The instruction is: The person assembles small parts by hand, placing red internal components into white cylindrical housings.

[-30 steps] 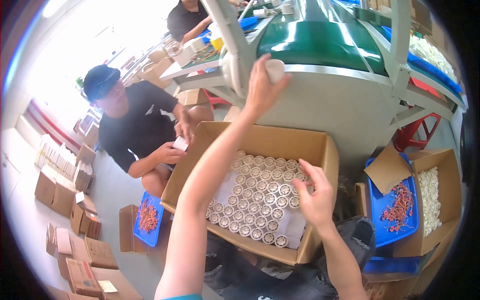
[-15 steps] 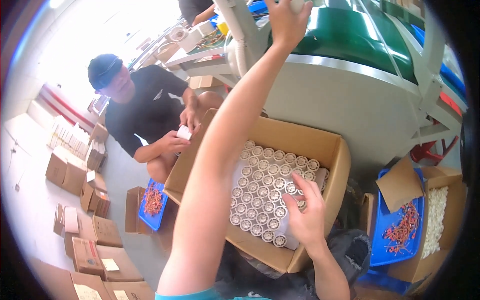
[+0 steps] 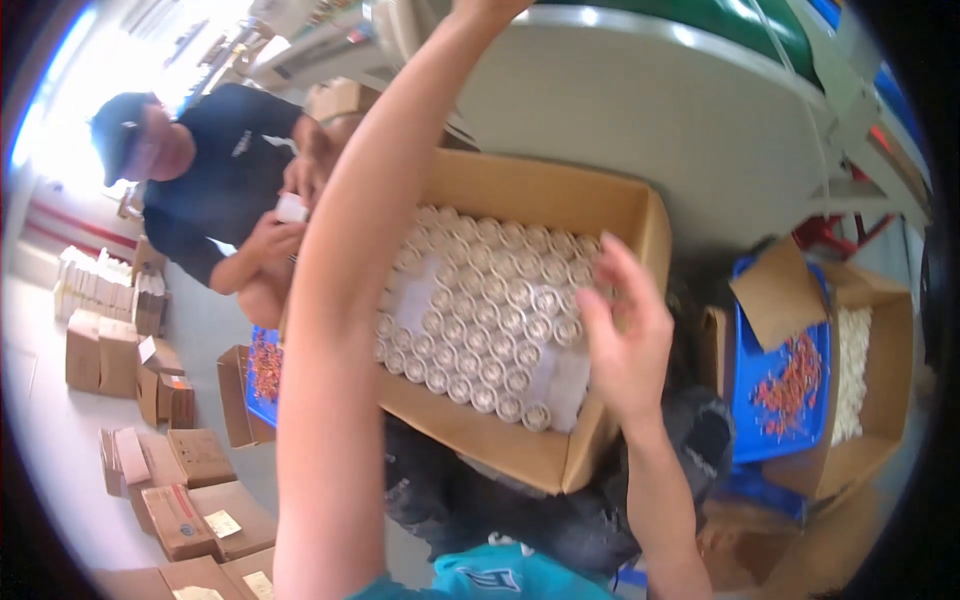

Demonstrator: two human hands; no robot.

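Observation:
A cardboard box [image 3: 540, 186] stands in front of me, holding rows of round, off-white cylindrical parts [image 3: 470, 300] with ribbed ends. Over the right side of these rows is my right hand [image 3: 632, 345], thumb and fingers curved but apart, with nothing seen in it. Stretched far forward across the box's left side, my left arm ends at my left hand [image 3: 488, 8] at the top edge, beside the green conveyor belt. Its fingers are out of the picture. Pale flat sheet shows in gaps between the parts.
A crouching person [image 3: 225, 175] at left holds a small white part [image 3: 291, 208]. At right are a blue tray [image 3: 745, 400] of red wired pieces and a carton [image 3: 885, 400] of white pieces. The green conveyor [image 3: 700, 18] runs above; cartons [image 3: 185, 520] line the left floor.
The view has shifted, with the box appearing higher and farther left. My left hand has slid mostly out at the top. My right hand stays over the box's right side.

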